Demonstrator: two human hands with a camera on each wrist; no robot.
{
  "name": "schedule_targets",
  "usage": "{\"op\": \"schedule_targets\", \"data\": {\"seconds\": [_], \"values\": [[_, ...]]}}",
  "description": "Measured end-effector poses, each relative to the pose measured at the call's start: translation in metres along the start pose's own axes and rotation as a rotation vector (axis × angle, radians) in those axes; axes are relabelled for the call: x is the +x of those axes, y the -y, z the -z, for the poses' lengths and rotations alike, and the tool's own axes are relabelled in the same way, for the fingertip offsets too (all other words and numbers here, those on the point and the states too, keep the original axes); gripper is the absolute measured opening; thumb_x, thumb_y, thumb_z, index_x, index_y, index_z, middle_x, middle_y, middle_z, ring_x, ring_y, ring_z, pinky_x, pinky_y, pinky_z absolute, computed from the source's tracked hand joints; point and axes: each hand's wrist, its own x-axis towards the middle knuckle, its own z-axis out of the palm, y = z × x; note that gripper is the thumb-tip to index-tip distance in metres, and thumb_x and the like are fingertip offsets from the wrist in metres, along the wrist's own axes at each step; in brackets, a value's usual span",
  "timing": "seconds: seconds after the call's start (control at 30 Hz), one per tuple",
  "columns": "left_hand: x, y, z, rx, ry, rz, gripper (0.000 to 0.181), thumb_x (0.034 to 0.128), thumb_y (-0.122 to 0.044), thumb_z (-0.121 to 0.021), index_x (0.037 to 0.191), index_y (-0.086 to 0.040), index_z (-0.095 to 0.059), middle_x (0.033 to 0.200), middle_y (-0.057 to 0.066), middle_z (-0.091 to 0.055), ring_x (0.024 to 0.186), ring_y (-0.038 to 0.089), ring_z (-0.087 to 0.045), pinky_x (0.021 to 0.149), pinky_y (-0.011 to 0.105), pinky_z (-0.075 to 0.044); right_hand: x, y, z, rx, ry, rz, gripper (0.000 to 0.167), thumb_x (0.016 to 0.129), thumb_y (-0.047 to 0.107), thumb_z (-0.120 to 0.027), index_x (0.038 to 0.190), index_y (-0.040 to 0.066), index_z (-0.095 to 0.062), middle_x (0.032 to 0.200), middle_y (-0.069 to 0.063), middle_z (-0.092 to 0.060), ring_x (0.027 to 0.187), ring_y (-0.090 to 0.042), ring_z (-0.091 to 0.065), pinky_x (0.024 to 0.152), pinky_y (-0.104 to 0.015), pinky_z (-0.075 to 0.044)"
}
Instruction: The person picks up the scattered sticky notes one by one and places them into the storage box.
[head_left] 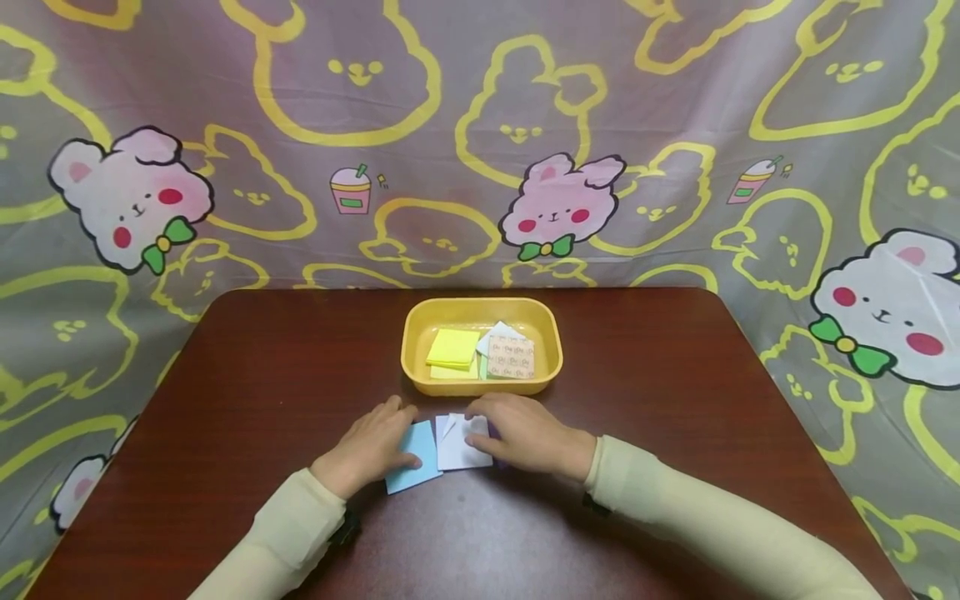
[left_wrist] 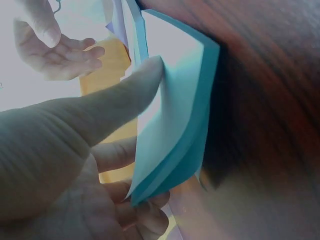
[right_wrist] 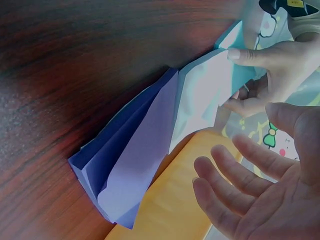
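The person wears a long, pale cream cloth sleeve on the left arm (head_left: 270, 542) and a matching sleeve on the right arm (head_left: 697, 496). Each cuff is smooth and close to the wrist. Under the left cuff sits a small black device (head_left: 346, 528) with a yellow label (right_wrist: 295, 3); under the right cuff, a dark piece (head_left: 597, 505) shows only partly. The left hand (head_left: 369, 444) and the right hand (head_left: 525, 433) are without gloves.

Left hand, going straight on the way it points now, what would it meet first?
Likely the near left corner of the yellow, rounded plastic tray, just beyond the left hand; height is unclear.
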Motion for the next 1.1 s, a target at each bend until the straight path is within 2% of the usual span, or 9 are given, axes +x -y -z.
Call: {"op": "schedule_targets", "data": {"seconds": [0.23, 0.4, 0.5, 0.7, 0.93, 1.1], "values": [[-0.001, 0.002, 0.000, 0.027, -0.009, -0.034, 0.032, 0.0833, -0.014, -0.083, 0.110, -0.007, -0.067, 0.091, 0.006, -0.063, 0.084, 0.023, -0.059, 0.073, 0.040, -0.053, 0.000, 0.002, 0.000, 0.010, -0.011, 0.011, 0.035, 0.098, 0.035, -0.067, 0.122, 0.009, -0.069, 0.117, -0.002, -0.073, 0.104, -0.017, -0.068, 0.093, -0.037, -0.056], [-0.001, 0.003, 0.002, -0.001, -0.012, -0.056, 0.013, 0.0929, -0.004, -0.069, 0.105, -0.006, -0.068, 0.082, 0.004, -0.065, 0.077, 0.019, -0.058, 0.068, 0.037, -0.051, 0.002, 0.005, 0.001, 0.012, -0.017, 0.026, 0.035, 0.098, 0.034, -0.066, 0.123, 0.009, -0.069, 0.117, -0.002, -0.073, 0.107, -0.016, -0.069, 0.094, -0.036, -0.056], [-0.001, 0.004, 0.005, -0.001, -0.016, -0.071, 0.011, 0.0944, 0.000, -0.064, 0.103, -0.006, -0.068, 0.078, 0.002, -0.062, 0.072, 0.018, -0.055, 0.065, 0.036, -0.049, 0.004, 0.007, 0.002, 0.006, -0.016, 0.034, 0.035, 0.098, 0.033, -0.067, 0.123, 0.008, -0.069, 0.117, -0.002, -0.073, 0.108, -0.017, -0.069, 0.095, -0.036, -0.056], [-0.002, 0.007, 0.013, 0.021, -0.072, -0.108, 0.011, 0.0952, 0.000, -0.060, 0.096, -0.009, -0.067, 0.074, 0.002, -0.062, 0.070, 0.019, -0.056, 0.062, 0.037, -0.046, 0.006, 0.009, 0.003, 0.000, -0.008, 0.041, 0.036, 0.098, 0.034, -0.066, 0.123, 0.008, -0.069, 0.118, -0.001, -0.073, 0.109, -0.017, -0.069, 0.095, -0.035, -0.056], [-0.003, 0.009, 0.023, 0.027, -0.076, -0.110, 0.013, 0.0968, -0.002, -0.060, 0.105, -0.008, -0.068, 0.091, 0.005, -0.071, 0.081, 0.023, -0.065, 0.070, 0.040, -0.052, 0.011, 0.012, 0.004, -0.011, -0.007, 0.057, 0.035, 0.099, 0.034, -0.064, 0.123, 0.009, -0.069, 0.119, -0.001, -0.073, 0.110, -0.016, -0.069, 0.094, -0.035, -0.056], [-0.002, 0.011, 0.028, 0.028, -0.069, -0.099, 0.014, 0.0980, -0.003, -0.059, 0.107, -0.009, -0.068, 0.094, 0.006, -0.072, 0.086, 0.024, -0.067, 0.074, 0.042, -0.054, 0.012, 0.014, 0.005, -0.018, -0.009, 0.066, 0.034, 0.099, 0.033, -0.064, 0.123, 0.009, -0.069, 0.118, 0.000, -0.073, 0.109, -0.015, -0.069, 0.094, -0.034, -0.056]]}}
